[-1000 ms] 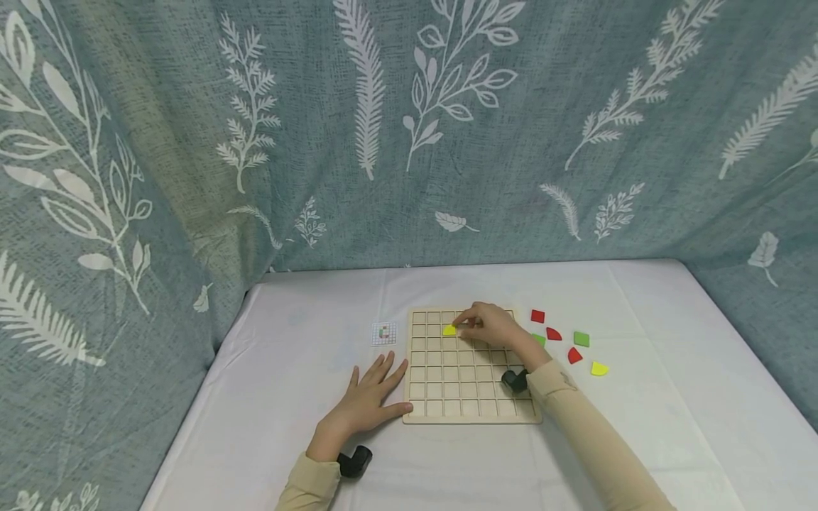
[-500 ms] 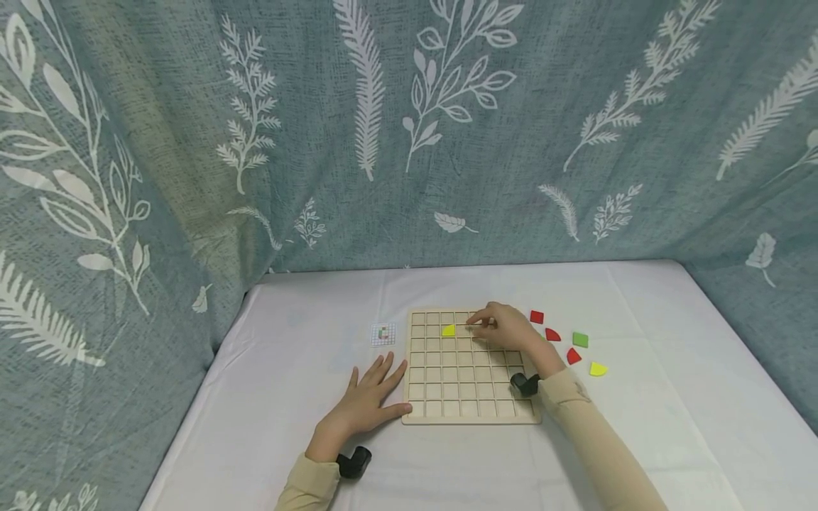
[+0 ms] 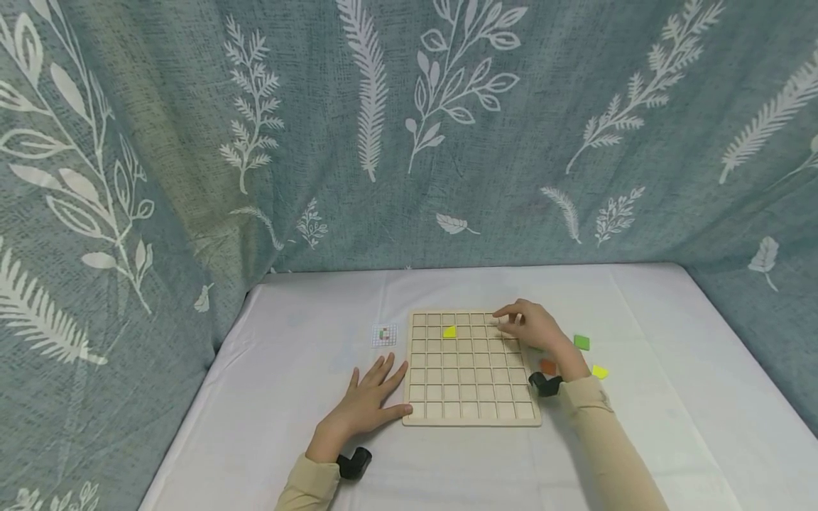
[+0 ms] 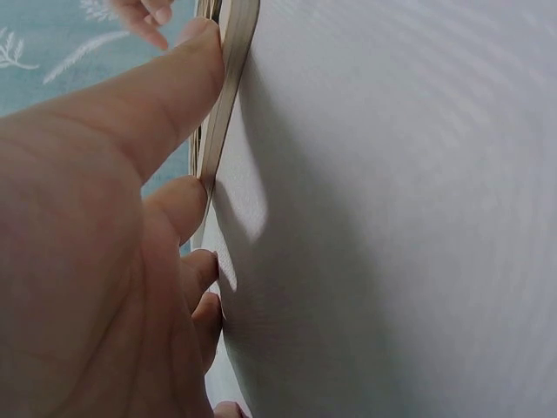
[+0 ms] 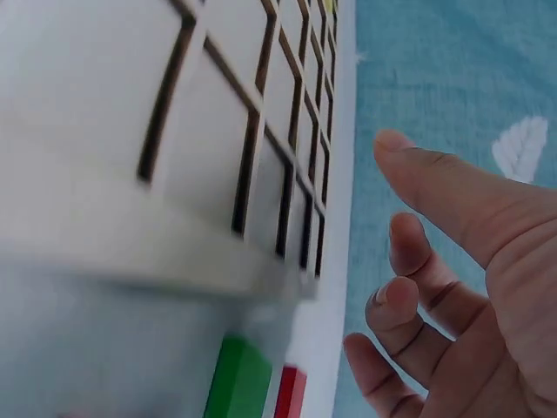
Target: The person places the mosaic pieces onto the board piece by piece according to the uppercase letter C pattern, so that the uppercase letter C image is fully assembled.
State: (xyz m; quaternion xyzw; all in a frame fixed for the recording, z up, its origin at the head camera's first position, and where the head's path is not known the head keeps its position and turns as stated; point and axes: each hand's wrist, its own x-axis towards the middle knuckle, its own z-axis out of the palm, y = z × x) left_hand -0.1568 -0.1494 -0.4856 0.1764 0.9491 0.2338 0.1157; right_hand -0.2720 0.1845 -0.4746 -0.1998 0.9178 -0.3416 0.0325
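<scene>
A wooden grid board lies flat near the middle of the worktop, which is covered in a white cloth, a little closer to the front edge than to the back. The left hand rests palm down on the cloth at the board's left front corner, fingers spread and straight, the thumb lying against the board's left edge; in the left wrist view the thumb presses along that thin wooden edge. The right hand hovers over the board's back right corner with loosely curled fingers, holding nothing; the right wrist view shows its fingers relaxed and apart, beside the grid cells. One yellow piece sits in a cell in the second row from the back, toward the left half of the board, well apart from the right hand. On the cloth just past the board's right edge lie loose pieces: a green square, a yellow piece nearer the front, and a reddish piece close by the right wrist, partly hidden, so its shape is hard to tell. The right wrist view also shows a green piece and a red one side by side off the board's edge. A small pattern card lies on the cloth just left of the board's back left corner. A leaf-printed curtain hangs behind and to both sides of the worktop.
</scene>
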